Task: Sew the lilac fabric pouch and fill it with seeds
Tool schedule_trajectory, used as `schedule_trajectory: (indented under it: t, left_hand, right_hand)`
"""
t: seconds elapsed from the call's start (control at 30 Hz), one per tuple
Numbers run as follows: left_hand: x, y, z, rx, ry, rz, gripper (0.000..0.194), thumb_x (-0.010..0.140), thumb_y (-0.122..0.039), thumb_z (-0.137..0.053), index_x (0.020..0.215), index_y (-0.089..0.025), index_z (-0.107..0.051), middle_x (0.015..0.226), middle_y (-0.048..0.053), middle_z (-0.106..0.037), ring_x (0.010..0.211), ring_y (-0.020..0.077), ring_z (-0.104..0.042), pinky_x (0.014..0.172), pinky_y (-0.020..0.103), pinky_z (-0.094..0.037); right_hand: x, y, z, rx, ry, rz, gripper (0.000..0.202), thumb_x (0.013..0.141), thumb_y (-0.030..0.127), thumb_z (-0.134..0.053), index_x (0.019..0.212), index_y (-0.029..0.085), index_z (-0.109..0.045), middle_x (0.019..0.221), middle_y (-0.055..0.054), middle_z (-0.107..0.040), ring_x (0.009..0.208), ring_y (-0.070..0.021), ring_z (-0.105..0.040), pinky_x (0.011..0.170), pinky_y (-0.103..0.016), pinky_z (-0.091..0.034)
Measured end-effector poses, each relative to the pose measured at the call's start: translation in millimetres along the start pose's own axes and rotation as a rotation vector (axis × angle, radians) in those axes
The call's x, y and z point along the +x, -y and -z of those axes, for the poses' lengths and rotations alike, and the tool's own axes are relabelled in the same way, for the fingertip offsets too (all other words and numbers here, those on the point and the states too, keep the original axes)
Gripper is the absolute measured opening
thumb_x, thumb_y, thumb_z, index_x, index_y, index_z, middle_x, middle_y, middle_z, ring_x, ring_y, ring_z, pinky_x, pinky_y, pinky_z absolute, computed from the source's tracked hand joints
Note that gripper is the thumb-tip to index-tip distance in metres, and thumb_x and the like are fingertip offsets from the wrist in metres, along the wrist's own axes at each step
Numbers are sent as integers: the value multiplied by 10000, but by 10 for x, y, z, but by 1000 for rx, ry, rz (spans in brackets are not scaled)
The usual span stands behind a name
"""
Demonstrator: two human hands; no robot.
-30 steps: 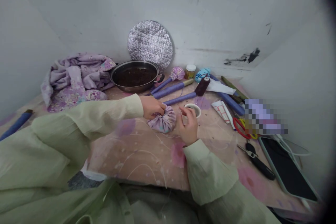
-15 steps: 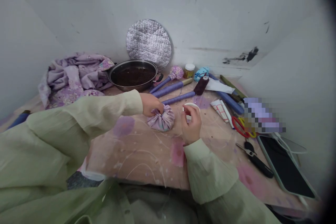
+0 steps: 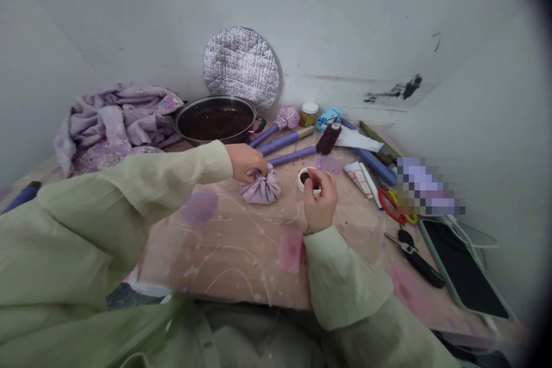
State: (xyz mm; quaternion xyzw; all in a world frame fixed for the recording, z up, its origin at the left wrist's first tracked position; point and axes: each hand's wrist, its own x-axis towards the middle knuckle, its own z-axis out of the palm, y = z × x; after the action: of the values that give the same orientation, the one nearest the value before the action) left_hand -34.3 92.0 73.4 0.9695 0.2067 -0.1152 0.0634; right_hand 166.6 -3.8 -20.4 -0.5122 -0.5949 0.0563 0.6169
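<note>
My left hand [image 3: 249,162] is closed round the gathered neck of a small lilac cloth pouch [image 3: 262,188], which rests plump on the table. Just to the right stands a small white bowl [image 3: 302,187] with dark grains in it. The thumb and fingers of my right hand [image 3: 321,198] are bent over its right side, with the tips at the grains. Whether they pinch grains or the rim is hidden. Behind my left hand lies a purple-wrapped stick [image 3: 291,157], and near it a spool of dark thread [image 3: 329,139].
A pan [image 3: 215,121] of dark material stands at the back, beside bunched lilac fabric [image 3: 125,121] and a silver foil disc [image 3: 241,66]. On the right are a tube [image 3: 360,178], scissors [image 3: 390,204], a folding tool [image 3: 418,261] and a phone [image 3: 463,270]. Several dark grains lie scattered.
My right hand has shifted slightly to the right over the bowl, so more of the dark grains shows. My left hand keeps its hold on the pouch, which has tipped more upright.
</note>
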Motion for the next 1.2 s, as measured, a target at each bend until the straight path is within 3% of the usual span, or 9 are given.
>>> schedule_trajectory:
  t: [0.2, 0.3, 0.37, 0.47, 0.63, 0.8, 0.97, 1.07, 1.2]
  left_hand:
    - [-88, -4, -106, -95, 56, 30, 330, 691, -108, -571, 992, -210, -661, 1036, 20, -685, 915, 161, -618, 747, 204, -424]
    - [-77, -66, -167, -99, 60, 88, 182, 746, -235, -592, 903, -187, -672, 972, 41, -687, 860, 163, -620, 701, 206, -422]
    - [-45, -135, -236, -75, 38, 177, 227, 807, -364, -547, 815, -173, -669, 906, 57, -684, 812, 169, -616, 659, 219, -415]
    - [1, -224, -354, -45, -52, 294, 283, 832, -399, -519, 781, -157, -655, 857, 70, -671, 773, 168, -608, 650, 229, -409]
    - [-26, -222, -467, -95, -210, 300, 178, 840, -271, -496, 804, -159, -629, 849, 53, -650, 746, 152, -586, 654, 230, -401]
    - [-165, -180, -429, -210, -361, 375, 210, 863, -300, -437, 769, -156, -558, 709, 19, -591, 619, 127, -511, 580, 225, -364]
    - [-291, -194, -338, -257, -614, 345, 187, 854, -267, -424, 821, -141, -557, 870, 64, -607, 755, 144, -531, 694, 247, -412]
    - [-279, -222, -403, -240, -581, 344, 182, 836, -253, -444, 751, -136, -554, 836, 75, -597, 742, 148, -531, 704, 262, -426]
    - [-194, -334, -583, -133, -416, 326, 148, 790, -225, -498, 721, -131, -589, 855, 98, -608, 833, 189, -560, 782, 300, -443]
  right_hand:
    - [11, -7, 7, 23, -14, -17, 188, 839, 179, -463, 960, 168, -606, 928, -73, -573, 798, -145, -556, 702, -291, -480]
    - [21, -45, 16, 18, -22, -21, 183, 842, 190, -472, 960, 167, -610, 909, -70, -570, 800, -151, -554, 712, -301, -484]
    - [30, -80, 23, 17, -28, -28, 183, 844, 203, -476, 964, 169, -610, 908, -70, -568, 818, -158, -558, 724, -312, -489]
    - [38, -125, 31, 26, -34, -32, 183, 844, 212, -485, 969, 166, -611, 907, -70, -568, 830, -163, -562, 728, -317, -494]
    - [45, -154, 35, 25, -42, -58, 193, 848, 239, -478, 968, 172, -613, 910, -71, -576, 829, -167, -564, 727, -324, -496]
    - [57, -176, 51, 19, -52, -55, 192, 842, 237, -480, 963, 173, -615, 912, -68, -581, 832, -166, -563, 731, -322, -489]
    - [52, -207, 64, 26, -60, -61, 203, 835, 253, -502, 971, 165, -625, 910, -68, -581, 800, -163, -562, 725, -331, -486]
    - [36, -217, 49, 32, -51, -53, 209, 834, 271, -506, 972, 168, -626, 905, -68, -580, 808, -168, -564, 727, -342, -493]
    - [9, -219, 22, 37, -25, -49, 204, 826, 272, -511, 959, 170, -628, 888, -70, -587, 803, -173, -565, 715, -344, -495]
